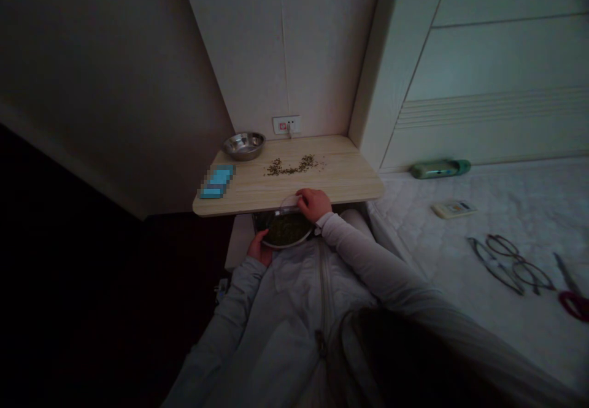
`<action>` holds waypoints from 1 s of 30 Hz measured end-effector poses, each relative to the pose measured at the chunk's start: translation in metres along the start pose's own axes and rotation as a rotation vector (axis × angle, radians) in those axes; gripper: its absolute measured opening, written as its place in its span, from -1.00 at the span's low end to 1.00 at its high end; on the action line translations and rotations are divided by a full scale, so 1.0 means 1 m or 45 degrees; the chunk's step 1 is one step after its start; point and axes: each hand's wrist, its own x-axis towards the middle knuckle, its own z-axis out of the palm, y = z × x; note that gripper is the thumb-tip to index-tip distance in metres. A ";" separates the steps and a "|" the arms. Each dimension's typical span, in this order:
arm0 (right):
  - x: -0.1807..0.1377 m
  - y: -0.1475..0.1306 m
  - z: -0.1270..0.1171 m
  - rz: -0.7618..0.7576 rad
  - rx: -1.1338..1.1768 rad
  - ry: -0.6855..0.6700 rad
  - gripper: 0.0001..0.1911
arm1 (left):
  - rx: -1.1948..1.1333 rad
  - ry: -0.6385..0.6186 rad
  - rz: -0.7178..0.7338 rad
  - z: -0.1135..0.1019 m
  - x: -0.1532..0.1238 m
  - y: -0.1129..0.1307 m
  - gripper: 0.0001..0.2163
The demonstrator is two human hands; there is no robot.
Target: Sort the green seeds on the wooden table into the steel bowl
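Just below the table's front edge, a round container (289,231) with a pale rim holds a dark green, loose-looking mass. My left hand (260,250) grips its near left side, with the thumb at the rim. My right hand (315,205) is closed over the far right of the container, by the table edge. A clear, curved piece (289,201) shows beside its fingertips, but what the fingers hold cannot be made out. Small dark green bits (291,167) lie scattered on the wooden table (340,184) beyond my hands.
A metal bowl (244,145) and a blurred-out blue item (218,181) are on the table's left side. Behind is a wall socket (286,125). On the white bed (414,230) lie a green bottle (439,169), a pale box (453,209), glasses (504,248) and red-handled scissors (573,300).
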 end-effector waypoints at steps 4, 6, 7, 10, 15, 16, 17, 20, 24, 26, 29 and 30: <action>0.000 0.000 0.000 -0.024 0.003 0.004 -0.71 | 0.022 -0.027 -0.004 -0.004 0.003 0.000 -0.82; 0.000 0.000 0.000 -0.025 -0.002 0.000 -0.71 | 0.025 -0.032 -0.013 -0.004 0.003 0.000 -0.82; 0.000 0.000 0.000 -0.022 -0.006 -0.003 -0.71 | 0.028 -0.034 -0.015 -0.004 0.003 0.000 -0.82; 0.000 0.000 -0.001 -0.006 -0.015 -0.015 -0.70 | 0.036 -0.055 -0.023 -0.003 0.002 0.000 -0.81; 0.000 -0.001 -0.002 0.014 -0.012 -0.032 -0.70 | 0.034 -0.038 -0.013 -0.002 0.001 0.000 -0.81; 0.000 -0.002 -0.002 0.019 -0.012 -0.032 -0.70 | 0.031 -0.028 -0.005 -0.001 0.001 0.000 -0.82; 0.000 -0.002 -0.002 0.025 -0.013 -0.031 -0.70 | 0.029 -0.021 0.000 -0.001 0.001 0.000 -0.82; 0.000 -0.002 -0.003 0.022 -0.013 -0.036 -0.70 | 0.029 -0.003 0.011 -0.001 0.000 0.000 -0.82; 0.000 -0.003 -0.004 0.025 -0.008 -0.051 -0.70 | 0.044 -0.021 0.015 0.000 0.000 0.000 -0.82; 0.000 -0.003 -0.005 0.027 -0.001 -0.064 -0.70 | 0.042 -0.043 0.006 0.000 0.000 0.000 -0.81; 0.000 -0.003 -0.005 0.036 0.002 -0.071 -0.70 | 0.037 -0.064 -0.006 -0.001 0.000 0.000 -0.81; 0.000 -0.003 -0.005 0.035 0.002 -0.073 -0.70 | 0.038 -0.061 -0.004 -0.001 0.000 0.000 -0.81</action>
